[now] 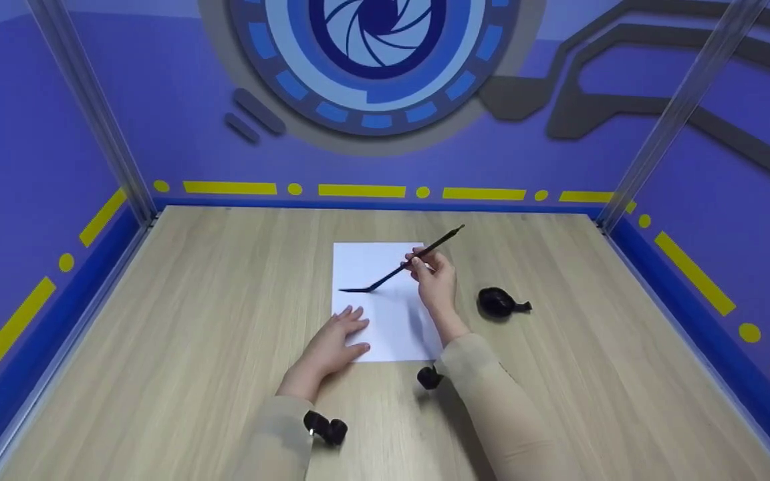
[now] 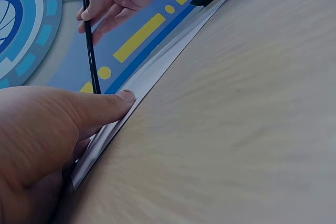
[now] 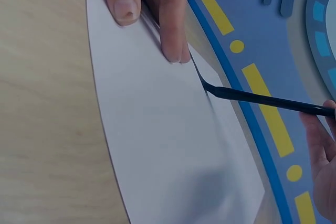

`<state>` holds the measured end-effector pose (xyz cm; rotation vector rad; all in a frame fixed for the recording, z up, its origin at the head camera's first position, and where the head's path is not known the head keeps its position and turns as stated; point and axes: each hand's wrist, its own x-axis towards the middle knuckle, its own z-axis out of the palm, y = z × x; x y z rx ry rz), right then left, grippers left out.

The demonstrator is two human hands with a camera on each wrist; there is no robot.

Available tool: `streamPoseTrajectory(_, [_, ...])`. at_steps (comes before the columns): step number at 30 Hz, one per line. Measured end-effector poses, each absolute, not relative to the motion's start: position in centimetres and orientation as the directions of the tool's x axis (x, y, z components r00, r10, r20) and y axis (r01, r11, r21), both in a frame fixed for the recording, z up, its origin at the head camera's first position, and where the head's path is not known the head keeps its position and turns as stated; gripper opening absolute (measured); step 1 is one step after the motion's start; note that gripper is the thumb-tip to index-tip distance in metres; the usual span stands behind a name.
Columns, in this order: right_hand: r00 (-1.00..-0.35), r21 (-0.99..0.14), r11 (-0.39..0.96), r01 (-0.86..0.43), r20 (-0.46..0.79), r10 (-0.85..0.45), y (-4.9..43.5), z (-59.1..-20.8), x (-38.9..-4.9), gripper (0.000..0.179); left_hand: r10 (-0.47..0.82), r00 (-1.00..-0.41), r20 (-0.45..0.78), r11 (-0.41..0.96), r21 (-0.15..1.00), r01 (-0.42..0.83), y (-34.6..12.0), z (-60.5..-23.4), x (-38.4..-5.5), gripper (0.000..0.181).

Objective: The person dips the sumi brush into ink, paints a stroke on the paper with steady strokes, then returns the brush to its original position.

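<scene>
One sheet of plain white paper (image 1: 392,334) lies on the pale wooden tabletop (image 1: 211,321). From far off, I'd say the step now is working on it with a long, thin black stick (image 1: 395,272), and the next move calls for a light, steady pinch and a still sheet. The right hand (image 1: 436,284) pinches the stick between thumb and fingers, with its bent tip (image 1: 356,290) low at the paper; I can't tell if they touch. The left hand (image 1: 333,339) rests loose on the sheet's near left corner, gripping nothing.

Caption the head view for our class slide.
Left hand resting on white paper, right hand holding a slender black tool.
</scene>
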<state>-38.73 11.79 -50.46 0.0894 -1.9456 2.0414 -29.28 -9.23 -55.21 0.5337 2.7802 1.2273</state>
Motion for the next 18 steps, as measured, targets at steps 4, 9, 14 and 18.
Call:
streamPoseTrajectory(4, [-0.950,-0.967,-0.016,-0.256,0.248,0.189,12.01,-50.45,-38.71,0.020,0.331,-0.940,0.085,0.628,0.723,0.287,-9.17,-55.11,-29.28,0.051])
streamPoseTrajectory(9, [-0.950,-0.968,-0.010,-0.252,0.245,0.194,12.27,-50.51,-38.78,0.019,0.329,-0.941,0.079,0.634,0.720,0.282,-9.12,-55.02,-29.28,0.051])
streamPoseTrajectory(14, [-0.946,-0.965,0.006,-0.263,0.259,0.197,12.59,-50.64,-38.85,0.020,0.331,-0.940,0.081,0.633,0.720,0.285,-9.13,-54.99,-29.28,0.051])
streamPoseTrajectory(18, [-0.944,-0.964,-0.007,-0.266,0.259,0.203,12.82,-50.68,-38.78,0.018,0.337,-0.938,0.082,0.637,0.714,0.291,-9.14,-55.00,-29.29,0.051])
